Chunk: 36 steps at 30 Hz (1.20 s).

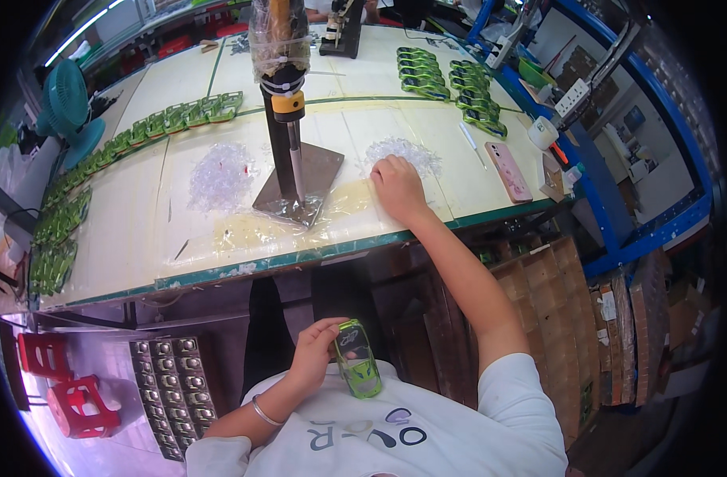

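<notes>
My left hand (315, 350) is in front of my shirt, its fingers closed on the upper end of a green toy car shell (358, 359) with dark and clear areas. My right hand (397, 189) rests at the near-left edge of a pile of small clear plastic pieces (412, 153) on the table. Its fingers are curled together, and what they hold, if anything, is hidden. Left of that hand stands a press-like tool (295, 159) with a metal rod above a flat metal base plate (320, 176). A second clear-piece pile (220, 176) lies left of the plate.
Green shells stand in a long row (165, 122) at left and in stacks (421, 73) at far right. A pink phone (508, 172) and a thin screwdriver (472, 145) lie at right. A teal fan (68, 107) stands far left. Red stools (83, 407) and a tray of parts (173, 389) are below.
</notes>
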{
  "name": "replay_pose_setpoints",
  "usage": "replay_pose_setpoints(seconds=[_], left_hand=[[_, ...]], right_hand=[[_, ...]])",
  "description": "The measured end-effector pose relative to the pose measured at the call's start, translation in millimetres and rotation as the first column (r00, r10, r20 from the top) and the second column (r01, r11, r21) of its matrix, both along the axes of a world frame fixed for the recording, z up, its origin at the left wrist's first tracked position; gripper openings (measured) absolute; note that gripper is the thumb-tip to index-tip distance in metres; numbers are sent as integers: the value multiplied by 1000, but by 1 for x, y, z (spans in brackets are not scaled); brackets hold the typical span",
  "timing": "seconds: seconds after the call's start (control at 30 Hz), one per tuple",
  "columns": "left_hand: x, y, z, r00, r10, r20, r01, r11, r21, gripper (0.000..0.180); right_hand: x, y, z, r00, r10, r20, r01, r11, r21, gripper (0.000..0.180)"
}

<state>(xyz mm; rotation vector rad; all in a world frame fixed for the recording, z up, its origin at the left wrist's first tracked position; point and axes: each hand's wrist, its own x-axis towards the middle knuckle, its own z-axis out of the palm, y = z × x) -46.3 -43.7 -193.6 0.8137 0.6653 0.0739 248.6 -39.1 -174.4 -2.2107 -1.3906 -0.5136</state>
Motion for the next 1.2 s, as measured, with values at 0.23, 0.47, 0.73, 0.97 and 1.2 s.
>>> replay_pose_setpoints(seconds=[0.23,0.47,0.73,0.97,1.2], left_hand=[[-6,0,-1,999,33,13,-33,999,-4,24],[-11,3,-2,999,24,24,-24,1000,-5,24],[0,-2,-10,1000,-26,-4,25,999,-31,24],[2,-1,-5,1000,-28,-3,28,1000,-5,23],[-3,1,-5,1000,-21,0,21,1000,2,24]], right_hand=[[-4,0,3,999,-35,9,35,999,15,7],[9,-35,5,984,134,-117,-131,991,31,5],[16,-61,4,869,25,-495,62,985,160,11],[11,-39,18,835,-131,-535,137,990,-29,17],[4,-23,36,891,-232,-390,114,946,-303,19]])
